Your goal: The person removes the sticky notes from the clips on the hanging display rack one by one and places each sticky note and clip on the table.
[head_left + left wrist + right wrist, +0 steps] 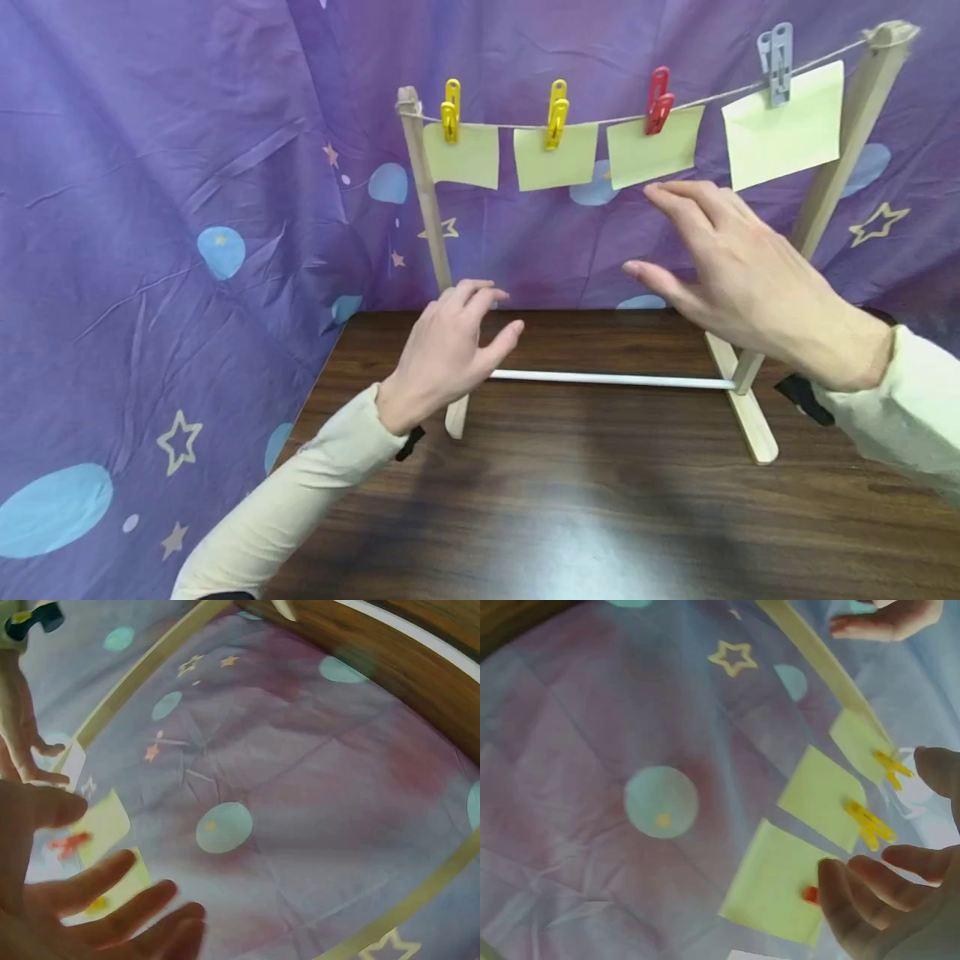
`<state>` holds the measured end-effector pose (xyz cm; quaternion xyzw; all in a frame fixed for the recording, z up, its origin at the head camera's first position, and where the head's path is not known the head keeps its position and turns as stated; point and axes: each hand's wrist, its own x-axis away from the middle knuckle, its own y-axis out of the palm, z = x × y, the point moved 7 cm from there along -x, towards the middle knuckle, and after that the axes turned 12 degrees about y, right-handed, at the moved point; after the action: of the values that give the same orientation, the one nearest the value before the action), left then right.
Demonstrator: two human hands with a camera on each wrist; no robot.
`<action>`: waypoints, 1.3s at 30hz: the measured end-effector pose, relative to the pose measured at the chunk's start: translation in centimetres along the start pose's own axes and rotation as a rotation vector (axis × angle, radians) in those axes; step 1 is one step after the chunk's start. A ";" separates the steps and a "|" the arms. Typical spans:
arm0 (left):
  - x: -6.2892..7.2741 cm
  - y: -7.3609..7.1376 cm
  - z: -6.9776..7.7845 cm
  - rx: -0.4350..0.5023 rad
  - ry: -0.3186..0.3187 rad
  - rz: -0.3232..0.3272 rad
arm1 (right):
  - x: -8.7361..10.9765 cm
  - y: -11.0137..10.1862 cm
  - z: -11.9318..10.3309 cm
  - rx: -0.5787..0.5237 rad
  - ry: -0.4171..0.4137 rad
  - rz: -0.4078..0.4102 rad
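Observation:
Four-cornered pale yellow paper notes hang from a string [618,122] by clothespins. The left note [463,158] and its neighbour [555,162] hang by yellow clothespins [557,115]. A red clothespin [658,102] holds another note [654,150], and a grey clothespin [777,65] holds the rightmost note [787,125]. My right hand [750,267] is in the air, fingers extended, below the two right notes in the head view; it holds nothing. My left hand [453,346], loosely bent and holding nothing, hovers near the left wooden post [427,192].
The string runs between the left post and the right wooden post [847,142]. A white rod [607,379] joins the posts low down, above a dark wooden table [600,492]. A purple patterned cloth [187,125] hangs behind and to the left.

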<state>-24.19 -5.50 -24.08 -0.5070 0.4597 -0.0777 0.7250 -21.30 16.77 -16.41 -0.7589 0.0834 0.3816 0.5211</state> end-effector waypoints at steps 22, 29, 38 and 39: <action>-4.5 2.2 -5.1 1.582 -0.672 0.469 | -9.4 1.2 -4.8 -0.690 0.280 -0.088; -6.3 3.2 -6.3 1.677 -0.817 0.609 | -12.8 3.6 -5.4 -0.847 0.430 -0.167; -8.0 3.8 -7.0 1.794 -0.809 0.689 | -15.4 6.3 -6.1 -0.822 0.498 -0.269; -8.1 3.7 -7.1 1.804 -0.804 0.699 | -15.6 6.6 -6.2 -0.820 0.496 -0.277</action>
<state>-35.40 -3.74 -22.76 0.3942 0.0774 -0.0038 0.9158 -32.49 4.34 -9.79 -0.9731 -0.0540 0.1182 0.1901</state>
